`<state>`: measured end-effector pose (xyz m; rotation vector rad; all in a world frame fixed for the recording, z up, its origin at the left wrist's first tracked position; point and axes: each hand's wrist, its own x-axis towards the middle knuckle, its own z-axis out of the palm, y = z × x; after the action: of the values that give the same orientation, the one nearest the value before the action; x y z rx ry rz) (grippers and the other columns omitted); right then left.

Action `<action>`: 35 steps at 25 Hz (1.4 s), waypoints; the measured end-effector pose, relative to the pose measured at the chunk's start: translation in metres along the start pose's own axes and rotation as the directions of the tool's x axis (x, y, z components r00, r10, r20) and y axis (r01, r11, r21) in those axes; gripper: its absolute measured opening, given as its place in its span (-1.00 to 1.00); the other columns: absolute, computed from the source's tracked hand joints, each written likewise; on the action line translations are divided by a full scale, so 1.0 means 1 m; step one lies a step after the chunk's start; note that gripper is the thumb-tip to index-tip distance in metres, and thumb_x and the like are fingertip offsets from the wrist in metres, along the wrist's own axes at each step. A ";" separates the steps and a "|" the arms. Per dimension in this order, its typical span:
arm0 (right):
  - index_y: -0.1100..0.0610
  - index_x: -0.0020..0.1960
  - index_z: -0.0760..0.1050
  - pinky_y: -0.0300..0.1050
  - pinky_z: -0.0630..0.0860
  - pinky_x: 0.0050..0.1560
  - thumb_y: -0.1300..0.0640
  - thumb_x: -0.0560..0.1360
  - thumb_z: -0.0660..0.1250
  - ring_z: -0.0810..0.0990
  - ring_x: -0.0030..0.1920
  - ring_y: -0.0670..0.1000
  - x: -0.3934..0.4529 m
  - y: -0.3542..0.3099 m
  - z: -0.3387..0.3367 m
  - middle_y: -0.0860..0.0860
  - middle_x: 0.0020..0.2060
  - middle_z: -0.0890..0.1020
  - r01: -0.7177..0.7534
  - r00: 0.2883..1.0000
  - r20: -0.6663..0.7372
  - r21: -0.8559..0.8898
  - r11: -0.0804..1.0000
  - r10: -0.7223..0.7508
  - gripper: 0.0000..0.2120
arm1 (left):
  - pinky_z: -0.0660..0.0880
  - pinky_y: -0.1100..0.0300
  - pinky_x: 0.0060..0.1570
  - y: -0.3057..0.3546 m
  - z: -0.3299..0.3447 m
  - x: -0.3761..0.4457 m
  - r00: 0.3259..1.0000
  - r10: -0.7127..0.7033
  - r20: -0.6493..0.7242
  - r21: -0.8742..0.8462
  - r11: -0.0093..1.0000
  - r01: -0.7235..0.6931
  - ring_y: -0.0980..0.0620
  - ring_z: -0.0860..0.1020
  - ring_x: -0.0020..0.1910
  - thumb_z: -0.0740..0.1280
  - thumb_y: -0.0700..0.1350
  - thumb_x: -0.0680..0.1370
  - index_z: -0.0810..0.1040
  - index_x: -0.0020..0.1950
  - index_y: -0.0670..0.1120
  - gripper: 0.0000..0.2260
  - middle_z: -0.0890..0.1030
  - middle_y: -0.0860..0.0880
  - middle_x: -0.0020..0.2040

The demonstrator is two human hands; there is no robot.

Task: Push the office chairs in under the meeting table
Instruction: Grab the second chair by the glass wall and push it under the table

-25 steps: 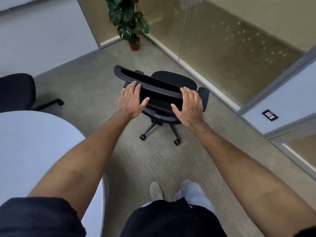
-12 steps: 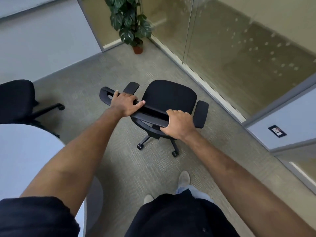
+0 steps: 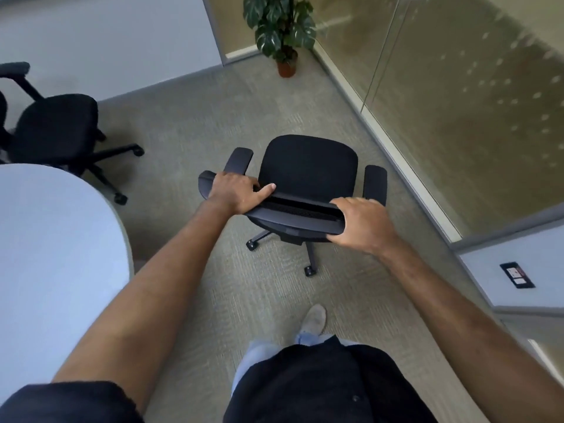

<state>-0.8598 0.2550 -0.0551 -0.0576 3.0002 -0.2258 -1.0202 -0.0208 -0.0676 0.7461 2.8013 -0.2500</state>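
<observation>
A black office chair (image 3: pixel 309 172) on castors stands on the carpet in the middle of the view, its seat facing away from me. My left hand (image 3: pixel 236 192) grips the left end of its backrest top edge (image 3: pixel 293 210). My right hand (image 3: pixel 363 224) is closed around the right end of the same edge. The rounded white meeting table (image 3: pixel 55 254) lies to the left, apart from this chair. A second black office chair (image 3: pixel 56 126) stands at the table's far side, upper left.
A potted plant (image 3: pixel 282 32) stands in the far corner. A glass wall (image 3: pixel 457 96) with a floor sill runs along the right, close to the chair's right armrest. My feet (image 3: pixel 314 320) are on the carpet behind the chair. A wall plate (image 3: pixel 517 274) sits low at right.
The chair has swung round and come closer to me, so its seat now shows fully. Both hands have slid outward to the ends of the backrest and closed on it.
</observation>
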 end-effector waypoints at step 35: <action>-0.08 0.29 0.57 0.08 0.51 0.25 -0.58 0.29 0.22 0.65 0.19 0.05 -0.028 0.154 -0.024 -0.10 0.14 0.69 0.733 0.680 0.119 -0.081 0.675 -0.724 -0.21 | 0.43 -0.02 -0.03 0.324 0.000 -0.189 0.838 -0.533 -0.118 -0.181 0.841 0.510 -0.09 0.61 -0.19 -0.08 0.66 0.44 0.47 -0.01 -0.05 -0.19 0.62 -0.04 -0.15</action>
<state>-0.8392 0.4123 -0.0517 -1.2671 2.7239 -0.0998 -0.6969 0.1684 -0.0514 -0.0571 3.0866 -0.0740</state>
